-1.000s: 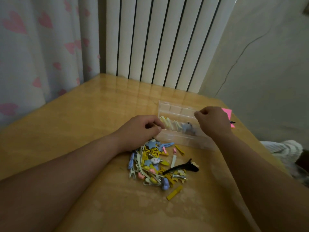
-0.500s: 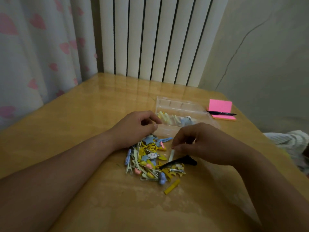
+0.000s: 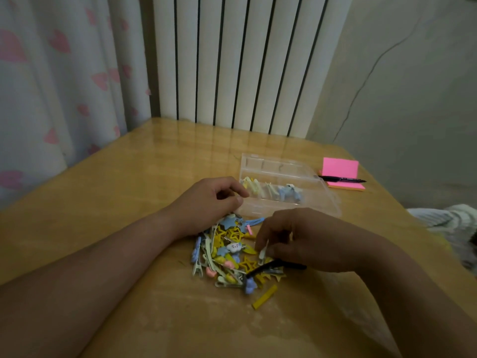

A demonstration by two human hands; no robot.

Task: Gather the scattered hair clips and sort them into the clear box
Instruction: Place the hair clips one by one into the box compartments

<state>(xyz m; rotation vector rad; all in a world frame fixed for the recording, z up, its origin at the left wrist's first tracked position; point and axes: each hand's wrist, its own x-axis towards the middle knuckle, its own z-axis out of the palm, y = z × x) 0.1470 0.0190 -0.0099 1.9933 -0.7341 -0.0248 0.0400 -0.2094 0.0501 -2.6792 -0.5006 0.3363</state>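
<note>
A pile of small hair clips (image 3: 227, 254) in yellow, blue, pink and pale green lies on the wooden table (image 3: 129, 192), with a long black clip (image 3: 268, 267) across it and a yellow bar clip (image 3: 264, 297) just in front. Behind the pile stands the clear box (image 3: 322, 202), holding pale yellow and blue clips in its divided row. My left hand (image 3: 206, 202) rests curled at the box's left end, fingers closed; whether it holds anything is hidden. My right hand (image 3: 304, 239) is over the pile's right side, pinching a white clip (image 3: 263, 251) between thumb and fingers.
A pink sticky-note pad (image 3: 340, 169) with a black pen (image 3: 340, 179) on it lies right of the box. A white radiator and a heart-print curtain stand behind the table. The table's right edge runs close past the pad.
My right hand left the box, came down to the pile and now pinches a white clip, lifted on end. My left hand has stayed in place.
</note>
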